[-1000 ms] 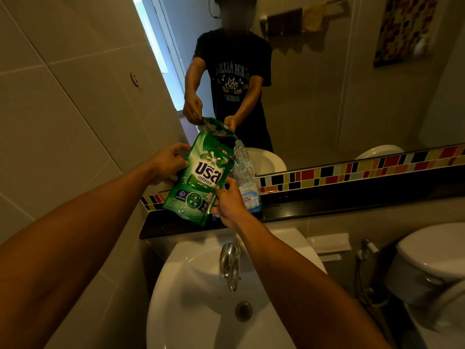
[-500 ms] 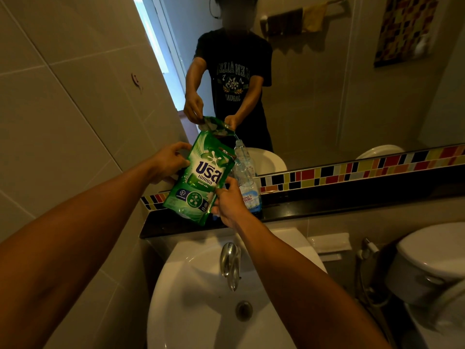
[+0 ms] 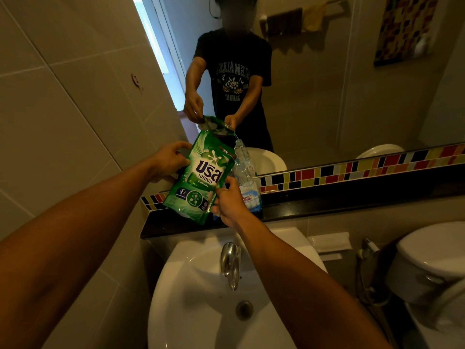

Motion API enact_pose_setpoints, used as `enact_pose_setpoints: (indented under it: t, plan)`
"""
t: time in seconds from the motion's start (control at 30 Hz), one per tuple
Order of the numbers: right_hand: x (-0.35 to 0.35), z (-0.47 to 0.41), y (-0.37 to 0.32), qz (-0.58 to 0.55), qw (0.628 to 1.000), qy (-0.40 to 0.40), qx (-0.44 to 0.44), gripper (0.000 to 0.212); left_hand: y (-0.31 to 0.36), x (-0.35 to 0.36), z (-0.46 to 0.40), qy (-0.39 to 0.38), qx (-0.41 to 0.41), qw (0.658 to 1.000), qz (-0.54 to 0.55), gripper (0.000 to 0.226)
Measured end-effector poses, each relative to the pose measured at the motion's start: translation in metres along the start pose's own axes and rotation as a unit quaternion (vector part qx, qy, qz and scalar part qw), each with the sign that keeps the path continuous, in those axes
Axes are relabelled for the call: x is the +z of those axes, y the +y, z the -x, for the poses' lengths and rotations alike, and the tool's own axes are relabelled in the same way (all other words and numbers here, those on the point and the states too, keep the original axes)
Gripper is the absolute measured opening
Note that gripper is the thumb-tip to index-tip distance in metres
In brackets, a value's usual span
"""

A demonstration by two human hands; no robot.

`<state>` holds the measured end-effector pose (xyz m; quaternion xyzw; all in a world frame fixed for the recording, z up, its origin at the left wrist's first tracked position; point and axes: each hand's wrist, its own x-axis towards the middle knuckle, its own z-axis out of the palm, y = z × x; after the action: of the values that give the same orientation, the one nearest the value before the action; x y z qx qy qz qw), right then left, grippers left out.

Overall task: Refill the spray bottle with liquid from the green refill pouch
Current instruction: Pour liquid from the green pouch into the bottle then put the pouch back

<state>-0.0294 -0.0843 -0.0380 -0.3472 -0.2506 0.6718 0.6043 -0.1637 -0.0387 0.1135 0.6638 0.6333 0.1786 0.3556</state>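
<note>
pour is underway: green refill pouch (image 3: 200, 177) is tilted over the clear bottle (image 3: 246, 182) on the dark ledge (image 3: 327, 200), pinched at its upper edge by left hand (image 3: 169, 161) and lower corner by right hand (image 3: 227, 202). a thin stream is seen only in the mirror; fill level cannot be told, so filling and recapping are judged left.

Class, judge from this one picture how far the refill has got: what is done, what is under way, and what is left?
Done: the green refill pouch is open and tilted over the clear bottle on the black ledge. Under way: both the left hand and right hand hold the pouch; the mirror shows a thin stream. Left: finish filling, then close the bottle.
</note>
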Motion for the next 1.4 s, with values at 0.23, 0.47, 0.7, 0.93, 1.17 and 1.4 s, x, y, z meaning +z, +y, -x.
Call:
enact_pose_setpoints:
  t: [0.23,0.47,0.7,0.93,1.17,1.4]
  plan:
    - [-0.001,-0.001,0.001,0.002,1.000,-0.003,0.005,0.032,-0.001,0.000,-0.002,-0.003,0.005,1.000,0.005,0.049]
    - [0.000,-0.004,0.005,0.010,1.000,0.002,0.004,0.030,-0.003,-0.001,-0.005,-0.005,0.010,1.000,0.010,0.050]
    - [-0.003,-0.007,0.007,0.013,1.000,0.014,0.002,0.037,-0.011,0.002,-0.009,0.003,0.016,0.999,0.031,0.050]
    - [-0.013,-0.016,0.013,0.058,0.997,0.048,-0.006,0.041,-0.030,0.020,-0.012,0.015,0.038,0.996,0.074,0.046]
    - [-0.025,-0.026,0.017,0.114,0.991,0.076,-0.005,0.038,-0.051,0.039,-0.019,0.046,0.080,0.991,0.101,0.044]
    - [-0.039,-0.034,0.023,0.176,0.979,0.103,-0.018,0.026,-0.069,0.060,-0.021,0.066,0.076,0.981,0.165,0.035]
